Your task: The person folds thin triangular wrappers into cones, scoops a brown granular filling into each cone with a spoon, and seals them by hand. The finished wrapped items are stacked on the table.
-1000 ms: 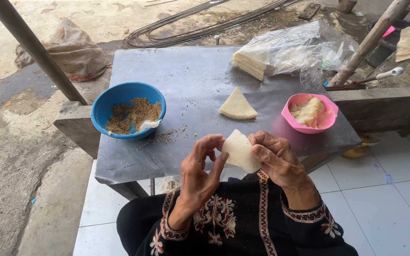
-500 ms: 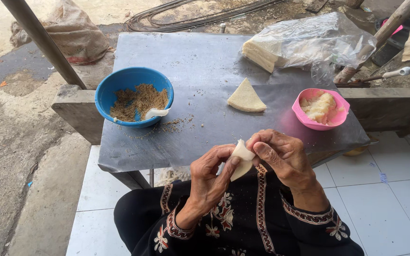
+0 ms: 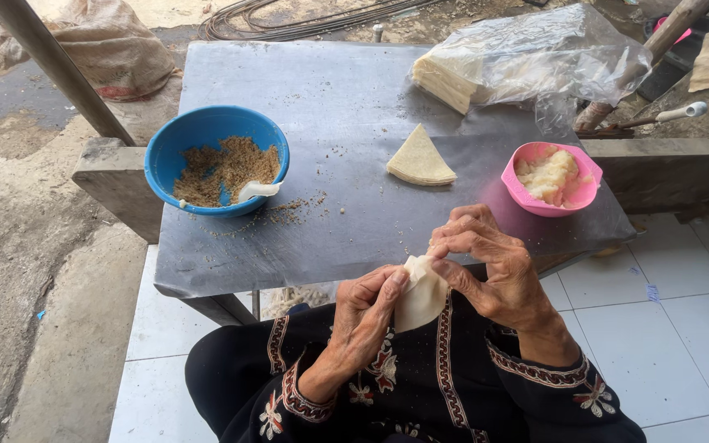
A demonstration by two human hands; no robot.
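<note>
Folded further, pastry wrapper point(image 3: 420, 297) sits pinched between both hands' fingers point(image 3: 453, 246).

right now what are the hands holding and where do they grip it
Both hands hold one pale dough wrapper: left hand pinches its left edge, right hand its top right edge.

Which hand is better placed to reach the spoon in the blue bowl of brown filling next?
Left, probably. The left hand sits on the side of the blue plastic bowl and grips only an edge of the pale folded wrapper; the right hand pinches its top, nearer the pink bowl.
</note>
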